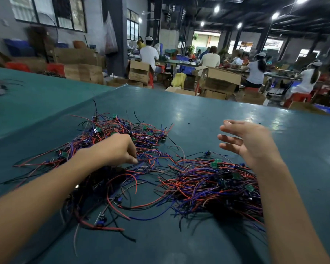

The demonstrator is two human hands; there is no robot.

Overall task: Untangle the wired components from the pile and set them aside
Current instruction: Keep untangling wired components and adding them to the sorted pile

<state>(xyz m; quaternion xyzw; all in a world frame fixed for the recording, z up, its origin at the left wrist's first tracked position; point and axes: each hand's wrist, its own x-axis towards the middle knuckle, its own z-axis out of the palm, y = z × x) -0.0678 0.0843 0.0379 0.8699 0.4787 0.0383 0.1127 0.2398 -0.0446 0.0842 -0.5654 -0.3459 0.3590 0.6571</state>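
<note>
Wired components (111, 141) lie in a loose heap on the left half of the tabletop (198, 115): thin red, blue, purple and black leads, many ending in a small green board (218, 162) or a dark plug. A second heap (213, 187), its leads lying more in one direction, sits just beside it to the right, and a few strands cross between the two. They look light and limp, so a pull on one lead will likely drag its neighbours along. The insulation looks smooth and may slip through fingers, and the joints at the boards are probably the weak spot. It seems better to take a piece by its board or plug and lift slowly than to tug mid-wire. The left hand (120, 149) is down in the heap, its grip apparently closed on a few strands of the wired components. The right hand (250, 141) hovers beyond the second heap, grip apart, fingers spread, holding nothing. Farther off stand cardboard boxes (221, 79) and seated people (256, 73)
</note>
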